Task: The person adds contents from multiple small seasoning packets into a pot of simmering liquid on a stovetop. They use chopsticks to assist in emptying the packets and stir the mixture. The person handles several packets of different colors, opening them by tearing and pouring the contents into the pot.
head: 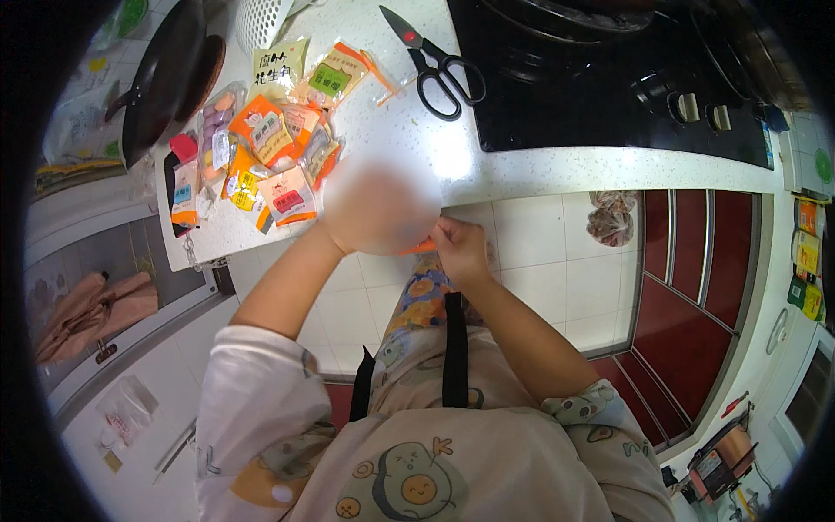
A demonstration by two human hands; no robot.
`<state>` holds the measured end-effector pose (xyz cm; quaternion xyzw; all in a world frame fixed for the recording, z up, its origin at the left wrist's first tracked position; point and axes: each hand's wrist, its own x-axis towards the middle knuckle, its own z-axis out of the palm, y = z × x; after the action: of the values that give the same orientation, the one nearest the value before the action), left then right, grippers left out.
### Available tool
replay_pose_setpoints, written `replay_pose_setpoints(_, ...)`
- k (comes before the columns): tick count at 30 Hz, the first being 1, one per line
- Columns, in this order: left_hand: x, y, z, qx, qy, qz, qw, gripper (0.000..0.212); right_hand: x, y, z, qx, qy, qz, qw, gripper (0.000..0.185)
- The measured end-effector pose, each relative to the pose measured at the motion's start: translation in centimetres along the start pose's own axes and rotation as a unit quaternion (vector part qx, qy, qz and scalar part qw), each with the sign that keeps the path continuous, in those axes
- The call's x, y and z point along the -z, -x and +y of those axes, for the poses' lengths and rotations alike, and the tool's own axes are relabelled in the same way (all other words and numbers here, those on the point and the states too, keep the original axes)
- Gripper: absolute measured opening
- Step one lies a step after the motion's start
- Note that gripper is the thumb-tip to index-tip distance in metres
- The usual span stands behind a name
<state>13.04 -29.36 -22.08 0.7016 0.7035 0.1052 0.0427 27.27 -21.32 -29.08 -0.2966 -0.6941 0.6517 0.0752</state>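
A round blurred patch covers most of my left hand [336, 236], so its fingers and anything in them are hidden. Just past the counter's front edge, my right hand [464, 249] has its fingers closed on the edge of an orange plastic packet [419, 246]. Only a strip of that packet shows under the blur. To the left of my hands lies a heap of small snack packets, among them a pink-and-orange one [288, 194], a yellow one [245, 188] and an orange-and-white one [262, 130]. An opened packet [334, 77] with a torn strip lies behind them.
Black-handled kitchen scissors [443, 73] lie beside the black glass cooktop [548, 111]. A dark pan [163, 72] stands at the far left, near a white perforated basket [259, 23]. Tied plastic bags [611, 218] rest on the floor by dark red cabinet doors [691, 313].
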Motion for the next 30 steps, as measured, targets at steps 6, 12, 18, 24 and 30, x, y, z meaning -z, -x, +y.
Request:
replay_pose_setpoints(6,0.1,-0.3,-1.5,0.005,-0.061,-0.034,0.998,0.009,0.6,-0.5,-2.0,-0.012,0.046,-0.031,0.998,0.022)
replay_pose_setpoints(12,1.8,-1.3,-1.0,0.112,0.069,-0.03,0.991,0.011,1.3,-0.4,-3.5,-0.024,-0.09,-0.023,0.995,0.023)
replay_pose_setpoints(18,7.5,-0.6,2.5,0.328,0.428,0.035,0.842,0.014,5.2,1.0,-8.9,0.009,-0.053,-0.076,0.996,0.017)
replay_pose_setpoints(24,10.8,-1.8,5.6,0.307,0.448,0.105,0.833,0.012,6.4,1.8,-15.9,0.031,-0.23,-0.149,0.961,0.012)
replay_pose_setpoints(30,13.3,-2.2,6.9,0.297,0.414,0.167,0.844,0.014,7.3,2.2,-19.0,0.035,-0.18,-0.144,0.972,0.011)
